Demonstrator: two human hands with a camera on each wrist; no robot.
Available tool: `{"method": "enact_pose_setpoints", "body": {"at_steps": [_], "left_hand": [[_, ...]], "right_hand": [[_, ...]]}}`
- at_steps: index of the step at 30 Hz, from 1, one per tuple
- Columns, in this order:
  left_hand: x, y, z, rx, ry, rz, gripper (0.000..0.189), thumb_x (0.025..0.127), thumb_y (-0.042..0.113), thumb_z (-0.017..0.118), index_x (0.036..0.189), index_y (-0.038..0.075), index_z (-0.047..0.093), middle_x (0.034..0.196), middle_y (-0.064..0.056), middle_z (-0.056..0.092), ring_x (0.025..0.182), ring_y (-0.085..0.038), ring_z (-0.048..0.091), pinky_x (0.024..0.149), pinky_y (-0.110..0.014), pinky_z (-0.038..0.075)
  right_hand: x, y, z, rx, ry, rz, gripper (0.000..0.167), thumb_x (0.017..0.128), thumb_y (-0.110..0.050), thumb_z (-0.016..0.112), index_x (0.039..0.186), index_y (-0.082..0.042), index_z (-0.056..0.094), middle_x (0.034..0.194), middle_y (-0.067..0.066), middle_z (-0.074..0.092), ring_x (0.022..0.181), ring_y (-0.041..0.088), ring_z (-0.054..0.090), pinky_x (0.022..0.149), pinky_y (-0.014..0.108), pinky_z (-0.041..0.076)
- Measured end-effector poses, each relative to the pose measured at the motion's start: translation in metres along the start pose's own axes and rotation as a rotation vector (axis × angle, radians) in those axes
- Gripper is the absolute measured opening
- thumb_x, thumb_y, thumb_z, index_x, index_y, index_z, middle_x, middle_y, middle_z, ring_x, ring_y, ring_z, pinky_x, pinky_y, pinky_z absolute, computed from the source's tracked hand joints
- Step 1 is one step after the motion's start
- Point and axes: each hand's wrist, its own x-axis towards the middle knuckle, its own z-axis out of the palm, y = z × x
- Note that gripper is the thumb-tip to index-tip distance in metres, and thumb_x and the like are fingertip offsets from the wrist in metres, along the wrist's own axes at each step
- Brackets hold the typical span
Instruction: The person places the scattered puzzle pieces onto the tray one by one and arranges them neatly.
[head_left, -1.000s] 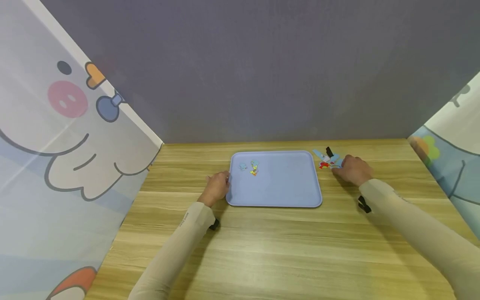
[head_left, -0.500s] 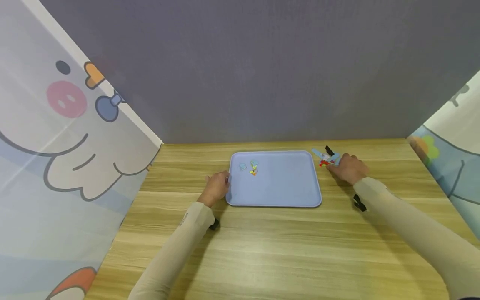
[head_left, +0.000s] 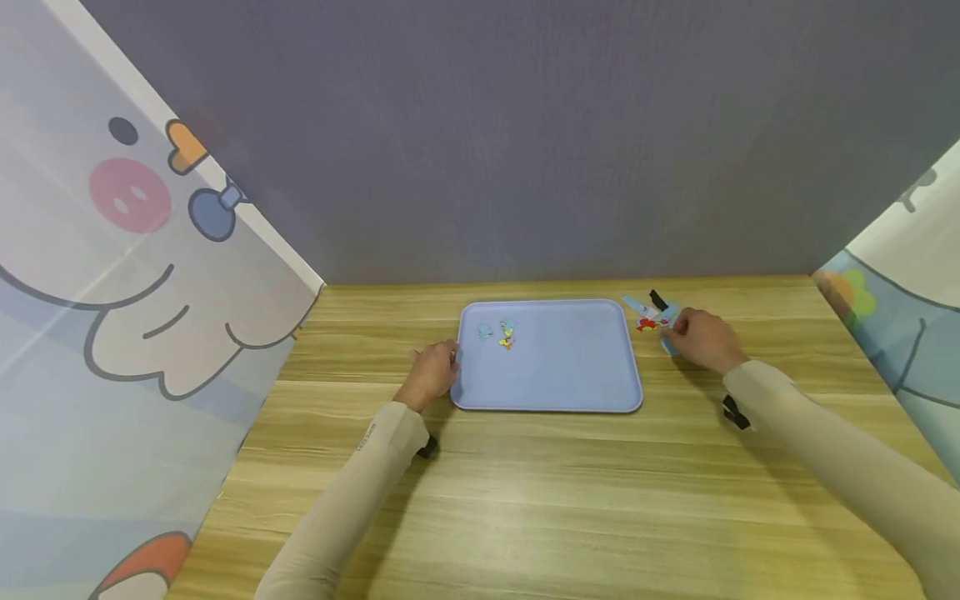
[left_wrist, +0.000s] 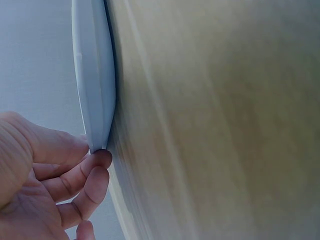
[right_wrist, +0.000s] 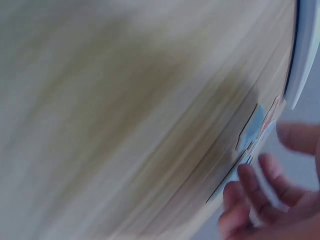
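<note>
My left hand (head_left: pixel 433 374) is at the left rim of a shallow light-blue tray (head_left: pixel 570 367). In the left wrist view, thumb and index fingertips (left_wrist: pixel 102 158) pinch that tray's edge. Inside the tray, near its left end, lie a small pale-blue piece (head_left: pixel 485 332) and a yellow piece (head_left: pixel 507 335), both thin and flat. Right of the tray, my right hand (head_left: pixel 703 337) is over a pile of flat, colourful puzzle-like pieces (head_left: pixel 651 320). Its fingers touch a light-blue piece (right_wrist: pixel 231 180) on the table, while the thumb stands apart from them.
The tray lies on a wood-grain table (head_left: pixel 540 492). A grey wall (head_left: pixel 525 150) rises behind the table's far edge. Cartoon-printed panels stand at the left (head_left: pixel 172 275) and right (head_left: pixel 915 308). A black strip (head_left: pixel 658 300) lies at the back of the pile.
The right hand went left over the pile, then back right; a light-blue piece now shows lower, beneath its fingers. The left hand keeps its place on the tray.
</note>
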Motion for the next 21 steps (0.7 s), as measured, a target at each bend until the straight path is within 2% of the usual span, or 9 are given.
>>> {"method": "enact_pose_setpoints", "body": {"at_steps": [3,6,8,13,19,21], "left_hand": [[-0.0002,0.0000,-0.0002,0.005,-0.001,0.003,0.033,0.091,0.006,0.061,0.123,0.001,0.059,0.091,-0.008,0.068,0.085,-0.024,0.062,0.097,-0.068,0.019],[-0.0002,0.0003,-0.0010,0.003,-0.005,0.000,0.033,0.091,0.006,0.060,0.124,0.001,0.058,0.091,-0.007,0.068,0.085,-0.024,0.062,0.097,-0.068,0.019],[-0.0003,0.0009,-0.0017,-0.002,-0.006,-0.003,0.034,0.091,0.006,0.060,0.124,0.001,0.058,0.092,-0.008,0.068,0.087,-0.024,0.062,0.098,-0.068,0.018],[-0.0007,0.0005,-0.0008,-0.007,-0.002,-0.010,0.034,0.091,0.006,0.060,0.124,0.001,0.058,0.093,-0.008,0.068,0.091,-0.025,0.062,0.098,-0.069,0.016],[0.0002,0.0002,0.0002,-0.006,-0.004,-0.011,0.034,0.091,0.006,0.060,0.124,0.001,0.058,0.091,-0.007,0.068,0.091,-0.026,0.062,0.099,-0.069,0.016],[0.0000,0.0006,-0.0003,-0.011,-0.005,-0.015,0.034,0.091,0.006,0.060,0.125,0.001,0.058,0.092,-0.008,0.068,0.092,-0.026,0.062,0.099,-0.069,0.015]], "right_hand": [[-0.0014,0.0024,0.0018,0.002,0.010,-0.133,0.030,0.086,-0.021,0.068,0.100,0.005,0.063,0.104,0.025,0.058,0.095,0.045,0.050,0.086,0.058,0.038],[-0.0027,0.0031,0.0015,-0.014,-0.021,-0.195,0.037,0.082,-0.018,0.073,0.108,0.007,0.064,0.112,0.027,0.055,0.104,0.049,0.044,0.093,0.062,0.031],[-0.0042,0.0029,0.0003,-0.031,-0.035,-0.216,0.042,0.080,-0.019,0.075,0.111,0.008,0.063,0.112,0.026,0.055,0.102,0.048,0.046,0.089,0.060,0.035],[-0.0058,0.0078,0.0003,-0.053,-0.057,-0.282,0.048,0.079,-0.016,0.076,0.116,0.011,0.060,0.106,0.027,0.057,0.098,0.045,0.051,0.087,0.058,0.037],[-0.0075,0.0069,0.0022,-0.015,-0.076,-0.284,0.047,0.080,-0.012,0.074,0.115,0.015,0.058,0.088,0.016,0.062,0.081,0.030,0.057,0.073,0.048,0.045],[-0.0074,0.0066,0.0029,-0.010,-0.061,-0.285,0.047,0.080,-0.014,0.074,0.114,0.015,0.059,0.087,0.016,0.063,0.080,0.030,0.056,0.073,0.047,0.045]]}}
